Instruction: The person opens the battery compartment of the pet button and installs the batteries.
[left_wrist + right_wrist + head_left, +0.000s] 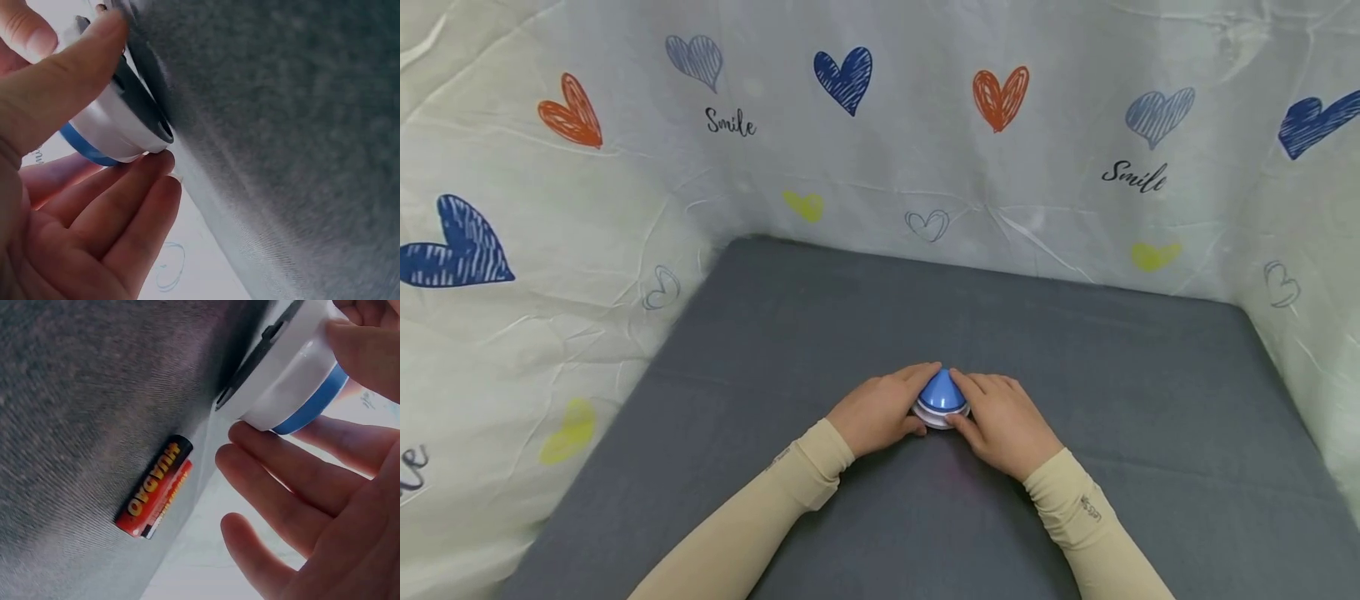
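Between my two hands is a small round device [943, 392] with a blue cone-shaped top and a white base. My left hand [882, 408] holds its left side, thumb near the base and fingers around the far side. From the right, my right hand [1006, 421] grips it with the thumb on the white rim and fingertips against the side. Both wrist views show the device's dark underside [140, 103], which appears raised a little off the grey cloth. In the right wrist view, two red-and-black batteries [155, 487] lie side by side on the cloth; the head view does not show them.
A dark grey cloth [850, 308] covers the table. White curtains [917, 167] printed with hearts and "Smile" stand along the back and both sides.
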`<control>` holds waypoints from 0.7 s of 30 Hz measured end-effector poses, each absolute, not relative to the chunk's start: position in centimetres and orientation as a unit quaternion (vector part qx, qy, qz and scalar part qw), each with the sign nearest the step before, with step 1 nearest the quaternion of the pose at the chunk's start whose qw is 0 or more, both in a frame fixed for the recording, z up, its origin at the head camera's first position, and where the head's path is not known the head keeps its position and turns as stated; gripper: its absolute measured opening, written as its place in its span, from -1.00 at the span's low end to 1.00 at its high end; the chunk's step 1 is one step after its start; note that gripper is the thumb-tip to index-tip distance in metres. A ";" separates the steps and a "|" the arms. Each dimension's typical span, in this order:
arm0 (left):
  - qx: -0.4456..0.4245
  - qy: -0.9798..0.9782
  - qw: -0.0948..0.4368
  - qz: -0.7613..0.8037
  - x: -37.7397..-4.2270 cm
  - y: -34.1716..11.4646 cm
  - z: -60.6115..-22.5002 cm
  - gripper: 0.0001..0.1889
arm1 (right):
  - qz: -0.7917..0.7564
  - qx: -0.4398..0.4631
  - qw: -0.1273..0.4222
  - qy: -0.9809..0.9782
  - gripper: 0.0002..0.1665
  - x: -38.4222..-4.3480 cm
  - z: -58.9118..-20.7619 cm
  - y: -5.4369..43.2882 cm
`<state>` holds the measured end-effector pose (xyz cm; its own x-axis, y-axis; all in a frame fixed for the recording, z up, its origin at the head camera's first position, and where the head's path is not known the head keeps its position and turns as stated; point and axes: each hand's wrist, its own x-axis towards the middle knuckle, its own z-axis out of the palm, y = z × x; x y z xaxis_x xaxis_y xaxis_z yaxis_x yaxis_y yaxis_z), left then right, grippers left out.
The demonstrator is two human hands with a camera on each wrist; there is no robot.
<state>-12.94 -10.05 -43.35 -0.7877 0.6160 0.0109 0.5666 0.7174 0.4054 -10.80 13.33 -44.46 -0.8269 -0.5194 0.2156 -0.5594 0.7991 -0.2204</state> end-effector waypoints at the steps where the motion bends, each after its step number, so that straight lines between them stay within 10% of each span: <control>1: 0.320 0.923 0.062 0.202 -12.9 -10.1 -43.3 -0.08 | 0.140 0.285 0.070 -0.946 -0.25 -10.8 -44.4 13.4; 21: 0.311 0.900 0.073 0.298 -13.2 -10.4 -42.2 -0.34 | 0.206 0.281 0.081 -0.934 -0.33 -10.8 -43.5 14.2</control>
<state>-13.20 -10.39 -42.16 -0.7964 0.6023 0.0540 0.5152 0.6290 0.5821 -10.84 14.21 -43.45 -0.8293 -0.4908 0.2673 -0.5576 0.7580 -0.3383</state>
